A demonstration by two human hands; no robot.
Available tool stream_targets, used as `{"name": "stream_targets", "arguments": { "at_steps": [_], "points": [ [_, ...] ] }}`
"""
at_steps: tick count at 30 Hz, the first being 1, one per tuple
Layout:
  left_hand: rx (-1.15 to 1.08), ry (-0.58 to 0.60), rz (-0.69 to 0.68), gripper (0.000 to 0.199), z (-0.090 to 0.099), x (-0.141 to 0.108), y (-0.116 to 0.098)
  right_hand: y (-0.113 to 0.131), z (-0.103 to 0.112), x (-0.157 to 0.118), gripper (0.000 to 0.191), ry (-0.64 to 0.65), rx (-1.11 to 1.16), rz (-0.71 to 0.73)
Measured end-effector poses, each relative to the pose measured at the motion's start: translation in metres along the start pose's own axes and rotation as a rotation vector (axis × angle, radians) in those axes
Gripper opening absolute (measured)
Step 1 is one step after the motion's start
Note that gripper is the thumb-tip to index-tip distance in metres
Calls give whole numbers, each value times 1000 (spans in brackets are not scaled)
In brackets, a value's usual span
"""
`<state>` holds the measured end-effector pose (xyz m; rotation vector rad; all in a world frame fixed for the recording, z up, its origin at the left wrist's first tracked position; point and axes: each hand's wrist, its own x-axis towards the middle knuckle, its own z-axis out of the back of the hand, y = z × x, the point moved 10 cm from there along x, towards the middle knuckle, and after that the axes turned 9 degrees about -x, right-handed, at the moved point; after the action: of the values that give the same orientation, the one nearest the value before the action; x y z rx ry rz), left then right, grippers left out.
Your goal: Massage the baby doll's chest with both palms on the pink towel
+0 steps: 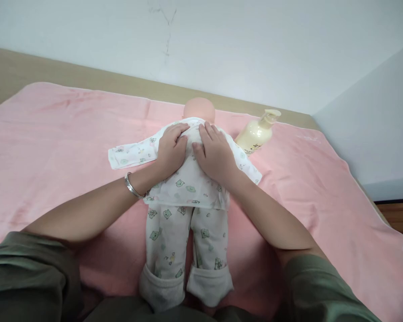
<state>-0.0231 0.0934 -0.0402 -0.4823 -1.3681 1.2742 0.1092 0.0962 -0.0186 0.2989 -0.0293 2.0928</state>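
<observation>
A baby doll (199,110) lies with the back of its bald head upward and its feet toward me. It wears a white long-sleeved top (188,185) with small green animal prints and matching trousers (168,237) with turned-up cuffs. My left hand (173,150) rests flat on the left side of the doll's upper back. On the right side, my right hand (216,154) lies flat with fingers pointing toward the head. Both hands touch the top's cloth and grip nothing. The doll's face is hidden.
A pink blanket (70,129) is spread under the doll over a wooden surface (6,71). Right of the doll's shoulder, a cream pump bottle (257,134) leans or lies tilted. A white wall (221,49) rises behind, and another wall (386,125) stands at the right.
</observation>
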Motion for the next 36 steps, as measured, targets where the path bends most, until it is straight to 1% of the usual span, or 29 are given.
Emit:
{"name": "stream_targets", "arguments": {
  "at_steps": [2,3,5,6,7,9,12,14,15,17,20,22,23,25,27,29,30,32,34,36],
  "points": [
    [-6,6,-19,41,-1,0,-1,14,6,-18,59,-33,-68,-23],
    [-4,13,-32,41,-2,1,-2,23,9,-26,59,-43,-94,-11],
    [11,27,-60,41,-3,1,-4,37,10,-34,58,-41,-103,60],
    [23,33,-73,41,-4,1,-5,40,9,-32,58,-28,-82,100],
    [36,40,-82,42,-4,1,-7,39,6,-27,58,-9,-50,127],
    [60,56,-85,42,-5,1,-8,23,0,-10,59,27,18,109],
    [91,78,-58,41,-7,0,-8,-12,-7,15,63,45,64,-23],
    [105,80,-41,41,-8,-1,-7,-20,-7,17,65,39,52,-83],
    [110,79,-39,42,-8,-1,-7,-18,-6,13,65,29,34,-95],
    [129,86,-42,42,-10,0,-7,-3,0,-2,63,-6,-15,-73],
    [194,137,-34,46,-16,4,-5,31,6,-22,61,-61,-59,83],
    [254,189,-15,50,-21,5,-4,38,4,-22,61,-59,-29,169],
    [285,216,-11,52,-23,4,-6,34,2,-17,60,-48,4,190],
    [351,254,-25,54,-26,-2,-13,17,-3,-1,59,-28,84,187],
    [415,277,-65,56,-29,-13,-26,-7,-6,16,59,-34,134,114],
    [458,297,-108,57,-32,-25,-39,-24,-8,25,60,-40,136,45],
    [468,312,-124,57,-34,-31,-44,-26,-7,26,61,-39,122,26],
    [467,346,-125,59,-37,-35,-48,-23,-5,21,61,-33,67,3],
    [450,371,-84,60,-37,-30,-43,-13,0,10,60,-27,-2,-29],
    [432,379,-36,61,-35,-17,-31,-1,6,-5,60,-26,-62,-55]
  ]
}}
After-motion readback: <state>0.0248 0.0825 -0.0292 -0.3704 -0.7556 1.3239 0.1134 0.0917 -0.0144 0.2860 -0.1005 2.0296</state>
